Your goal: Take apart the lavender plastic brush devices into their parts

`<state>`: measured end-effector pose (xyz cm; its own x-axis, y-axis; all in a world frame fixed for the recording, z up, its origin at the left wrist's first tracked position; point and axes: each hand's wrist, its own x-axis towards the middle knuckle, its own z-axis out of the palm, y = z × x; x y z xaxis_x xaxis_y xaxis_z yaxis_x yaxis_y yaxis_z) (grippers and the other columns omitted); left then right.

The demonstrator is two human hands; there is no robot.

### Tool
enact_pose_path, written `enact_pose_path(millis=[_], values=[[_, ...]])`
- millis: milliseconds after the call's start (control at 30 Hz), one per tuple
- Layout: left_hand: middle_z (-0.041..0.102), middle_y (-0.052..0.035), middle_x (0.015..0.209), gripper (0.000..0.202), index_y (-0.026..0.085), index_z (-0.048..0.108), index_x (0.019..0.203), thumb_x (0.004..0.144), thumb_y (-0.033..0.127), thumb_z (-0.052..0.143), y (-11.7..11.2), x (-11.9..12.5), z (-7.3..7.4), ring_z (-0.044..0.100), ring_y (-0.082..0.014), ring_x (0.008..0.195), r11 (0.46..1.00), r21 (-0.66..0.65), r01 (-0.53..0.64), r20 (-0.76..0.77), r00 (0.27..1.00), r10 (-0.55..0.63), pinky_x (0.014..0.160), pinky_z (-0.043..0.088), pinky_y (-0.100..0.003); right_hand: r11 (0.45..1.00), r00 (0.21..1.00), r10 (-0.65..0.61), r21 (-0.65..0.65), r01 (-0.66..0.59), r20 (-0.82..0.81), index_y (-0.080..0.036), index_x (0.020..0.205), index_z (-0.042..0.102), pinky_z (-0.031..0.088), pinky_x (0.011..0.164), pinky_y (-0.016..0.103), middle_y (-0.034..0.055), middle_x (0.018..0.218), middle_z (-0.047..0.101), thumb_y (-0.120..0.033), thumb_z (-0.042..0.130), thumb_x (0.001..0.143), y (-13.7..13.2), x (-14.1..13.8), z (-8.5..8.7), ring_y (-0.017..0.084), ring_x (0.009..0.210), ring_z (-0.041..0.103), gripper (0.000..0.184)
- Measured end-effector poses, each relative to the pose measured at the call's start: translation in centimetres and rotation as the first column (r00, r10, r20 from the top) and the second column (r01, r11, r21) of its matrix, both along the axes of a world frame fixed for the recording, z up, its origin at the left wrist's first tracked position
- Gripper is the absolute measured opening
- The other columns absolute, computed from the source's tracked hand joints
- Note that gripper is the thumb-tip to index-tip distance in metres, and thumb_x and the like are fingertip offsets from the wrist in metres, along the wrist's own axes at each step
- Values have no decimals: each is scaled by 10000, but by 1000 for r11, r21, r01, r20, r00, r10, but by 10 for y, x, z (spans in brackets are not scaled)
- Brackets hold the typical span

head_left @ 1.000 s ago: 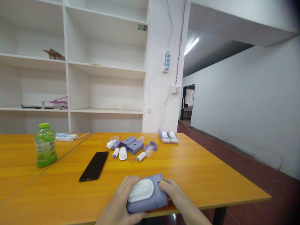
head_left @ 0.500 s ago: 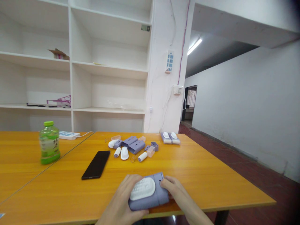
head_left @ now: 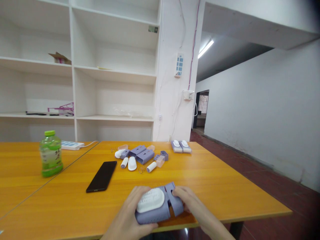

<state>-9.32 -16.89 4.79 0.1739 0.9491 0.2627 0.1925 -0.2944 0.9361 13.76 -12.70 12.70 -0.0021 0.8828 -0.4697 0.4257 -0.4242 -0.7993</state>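
Near the table's front edge, my left hand (head_left: 132, 213) is wrapped round a purple plastic case (head_left: 157, 212) with a white, bumpy oval pad (head_left: 151, 200) on its top. My right hand (head_left: 188, 199) grips the purple end piece (head_left: 176, 204) of that case, thumb at the hole in it. A gap shows between the end piece and the main body, wider toward me. The undersides of the case and the fingers beneath it are hidden.
Behind lie purple shells (head_left: 145, 156), white rollers (head_left: 151, 167), a white oval pad (head_left: 132, 164), springs and clear covers. Two similar units (head_left: 181, 147) stand at the far edge. A black phone (head_left: 102, 176), a green bottle (head_left: 51, 154) and a power strip (head_left: 72, 145) are leftward.
My right hand has pulled the end piece slightly right and away from the case body, opening a gap where the two met. My left hand keeps its hold on the body.
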Motion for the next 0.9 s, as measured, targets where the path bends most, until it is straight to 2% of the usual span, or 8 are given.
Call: enact_pose_path(millis=[133, 200, 367, 500, 600, 733, 833, 900], values=[[654, -35, 1256, 700, 292, 559, 1285, 658, 142, 831, 1, -4, 2, 625, -281, 1144, 999, 13, 47, -84, 995, -46, 999, 520, -391, 995, 994, -95, -14, 95, 58, -219, 747, 581, 282, 529, 245, -72, 560, 440, -536, 644, 761, 3, 16, 1, 121, 523, 389, 324], [655, -43, 1255, 683, 287, 565, 1275, 661, 148, 831, 1, -4, 3, 620, -285, 1148, 1000, 13, 21, -99, 995, -19, 1002, 513, -399, 989, 987, -140, -34, 143, 84, -224, 811, 586, 259, 506, 234, -81, 549, 420, -588, 624, 775, 6, 28, 0, 115, 490, 372, 367], [671, -40, 1230, 674, 288, 601, 1235, 625, 149, 850, 0, 1, 2, 622, -295, 1130, 1000, 9, -23, -93, 995, 24, 985, 515, -402, 970, 972, -206, -106, 217, 111, -240, 774, 507, 132, 445, 214, -106, 498, 330, -625, 630, 755, 16, 55, -7, 79, 403, 245, 405], [679, -46, 1238, 682, 291, 619, 1233, 606, 149, 847, 0, 2, -1, 620, -309, 1148, 997, -18, -79, -87, 993, 77, 1013, 499, -416, 949, 955, -268, -133, 284, 125, -250, 722, 424, 108, 414, 201, -102, 499, 319, -658, 568, 789, 22, 76, -4, 69, 380, 236, 438], [678, -59, 1251, 679, 289, 627, 1235, 604, 158, 841, 1, 1, -4, 618, -320, 1159, 992, -41, -119, -97, 989, 114, 1022, 495, -426, 940, 940, -311, -103, 326, 140, -248, 730, 396, 105, 402, 185, -99, 528, 327, -656, 527, 825, 24, 95, 3, 61, 378, 259, 438], [658, -63, 1304, 698, 284, 603, 1290, 637, 177, 825, 7, -9, -15, 601, -327, 1208, 987, -77, -139, -139, 982, 127, 1068, 467, -460, 933, 920, -334, -66, 353, 204, -249, 766, 402, 125, 383, 173, -95, 562, 360, -681, 510, 836, 25, 117, 9, 57, 374, 304, 450], [621, -74, 1376, 721, 280, 567, 1354, 681, 231, 819, 17, -20, -33, 563, -325, 1285, 987, -110, -113, -180, 979, 92, 1122, 429, -476, 940, 907, -300, -71, 334, 294, -247, 731, 398, 131, 367, 170, -93, 545, 364, -716, 485, 835, 28, 123, 8, 52, 352, 296, 488], [608, -87, 1402, 759, 270, 544, 1393, 686, 266, 820, 25, -27, -45, 550, -330, 1309, 987, -88, -137, -240, 964, 113, 1130, 425, -488, 950, 894, -255, -77, 302, 367, -244, 713, 416, 121, 359, 167, -89, 523, 385, -724, 504, 825, 33, 123, 7, 50, 333, 288, 501]])
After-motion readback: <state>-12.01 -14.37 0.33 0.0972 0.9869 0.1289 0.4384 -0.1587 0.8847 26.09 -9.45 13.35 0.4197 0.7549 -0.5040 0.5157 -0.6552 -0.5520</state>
